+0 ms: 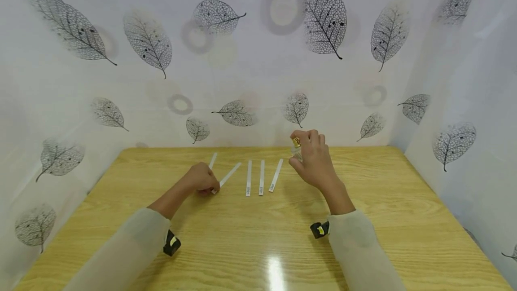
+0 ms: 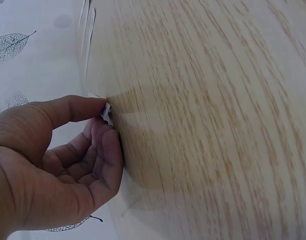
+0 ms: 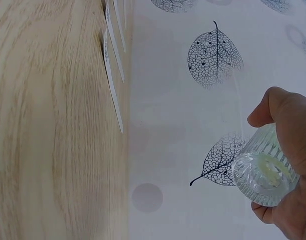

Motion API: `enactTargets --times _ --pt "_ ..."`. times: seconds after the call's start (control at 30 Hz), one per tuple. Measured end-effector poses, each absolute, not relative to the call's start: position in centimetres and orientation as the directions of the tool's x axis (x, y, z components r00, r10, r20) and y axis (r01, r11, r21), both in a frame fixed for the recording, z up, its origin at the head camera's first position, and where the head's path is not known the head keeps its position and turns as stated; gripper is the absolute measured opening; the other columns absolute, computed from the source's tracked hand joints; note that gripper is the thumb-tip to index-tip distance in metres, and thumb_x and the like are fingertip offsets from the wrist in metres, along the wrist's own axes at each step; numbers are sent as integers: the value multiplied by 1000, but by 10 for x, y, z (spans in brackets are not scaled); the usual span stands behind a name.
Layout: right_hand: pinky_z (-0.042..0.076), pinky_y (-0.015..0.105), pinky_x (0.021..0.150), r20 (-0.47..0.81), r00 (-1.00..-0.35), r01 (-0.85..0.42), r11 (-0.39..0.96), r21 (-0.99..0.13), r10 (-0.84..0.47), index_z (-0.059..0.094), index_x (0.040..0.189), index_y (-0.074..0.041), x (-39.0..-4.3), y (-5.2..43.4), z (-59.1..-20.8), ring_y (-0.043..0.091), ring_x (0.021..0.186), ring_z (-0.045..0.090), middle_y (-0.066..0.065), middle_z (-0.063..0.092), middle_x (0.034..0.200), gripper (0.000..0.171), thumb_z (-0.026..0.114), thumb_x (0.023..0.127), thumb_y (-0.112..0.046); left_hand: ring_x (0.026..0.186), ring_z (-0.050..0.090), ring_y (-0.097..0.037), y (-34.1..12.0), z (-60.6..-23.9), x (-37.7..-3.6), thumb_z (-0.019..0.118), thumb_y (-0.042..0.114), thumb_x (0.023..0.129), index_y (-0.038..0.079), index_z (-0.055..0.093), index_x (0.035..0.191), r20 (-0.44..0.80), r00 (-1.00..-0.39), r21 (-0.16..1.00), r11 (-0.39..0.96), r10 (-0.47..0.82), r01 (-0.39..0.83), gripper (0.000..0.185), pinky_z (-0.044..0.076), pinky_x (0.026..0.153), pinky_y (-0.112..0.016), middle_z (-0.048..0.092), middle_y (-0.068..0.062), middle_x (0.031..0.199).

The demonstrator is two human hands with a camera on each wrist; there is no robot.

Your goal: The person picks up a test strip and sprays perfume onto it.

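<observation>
Pale translucent sleeves (image 1: pixel 133 241) and small black wrist devices (image 1: pixel 171 243) are seen nearest, above the glossy light-wood bench (image 1: pixel 258 237).

The left hand (image 1: pixel 203 178) is rested on the bench. The near end of a narrow white paper strip (image 1: pixel 226 178) is pinched between its thumb and curled fingers (image 2: pixel 105 150); the strip is laid flat and angled away to the right. Another white strip (image 1: pixel 212 160) is partly hidden beyond this hand.

Just right of it, three more white paper strips (image 1: pixel 261 177) are laid side by side, close together but apart, with small printed marks at their near ends.

The right hand (image 1: pixel 313 158) is raised above the bench, right of the strips. A small clear ribbed-glass bottle (image 3: pixel 265 175) with a gold top (image 1: pixel 296 142) is gripped in its curled fingers.

Farthest back, a white backdrop printed with grey skeleton leaves (image 1: pixel 323 17) is hung around the bench.
</observation>
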State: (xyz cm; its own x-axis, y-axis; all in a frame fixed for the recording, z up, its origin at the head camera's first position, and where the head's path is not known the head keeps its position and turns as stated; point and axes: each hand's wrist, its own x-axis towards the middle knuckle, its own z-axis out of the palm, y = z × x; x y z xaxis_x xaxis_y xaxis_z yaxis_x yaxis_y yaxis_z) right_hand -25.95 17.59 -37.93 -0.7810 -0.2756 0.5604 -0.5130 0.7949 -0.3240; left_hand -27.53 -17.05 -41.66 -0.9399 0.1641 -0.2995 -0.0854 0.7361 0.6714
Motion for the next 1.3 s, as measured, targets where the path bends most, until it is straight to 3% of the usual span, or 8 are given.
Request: enactTargets --times 0.37,0.8,1.07,1.3 --pt "34 43 70 551 -787 -509 797 -324 -279 44 135 -18 -260 177 -377 34 93 38 17 43 115 56 66 83 -9 47 50 -12 -171 -410 -274 75 1 80 1 66 62 -289 -928 713 700 237 -43 19 48 49 -25 60 -3 55" --pt "34 43 70 537 -796 -510 788 -344 -280 45 135 -18 -257 177 -376 33 92 38 16 44 113 56 67 84 -10 70 65 -16 -170 -408 -279 69 5 93 -2 69 92 -200 -935 761 648 294 41 7 57 65 -30 68 -9 82" --pt "33 41 69 553 -777 -529 786 -320 -299 45 135 -18 -259 178 -377 32 90 37 15 44 111 57 67 83 -9 70 61 -16 -161 -399 -272 67 0 96 -8 66 98 -139 -930 804 587 340 94 8 54 63 -27 63 -10 83" --pt "33 41 69 556 -773 -535 785 -313 -305 45 135 -18 -258 177 -378 32 89 37 15 44 111 57 69 83 -9 77 62 -21 -152 -397 -272 64 -1 99 -9 62 107 -104 -927 849 517 361 106 11 58 71 -37 64 -14 90"
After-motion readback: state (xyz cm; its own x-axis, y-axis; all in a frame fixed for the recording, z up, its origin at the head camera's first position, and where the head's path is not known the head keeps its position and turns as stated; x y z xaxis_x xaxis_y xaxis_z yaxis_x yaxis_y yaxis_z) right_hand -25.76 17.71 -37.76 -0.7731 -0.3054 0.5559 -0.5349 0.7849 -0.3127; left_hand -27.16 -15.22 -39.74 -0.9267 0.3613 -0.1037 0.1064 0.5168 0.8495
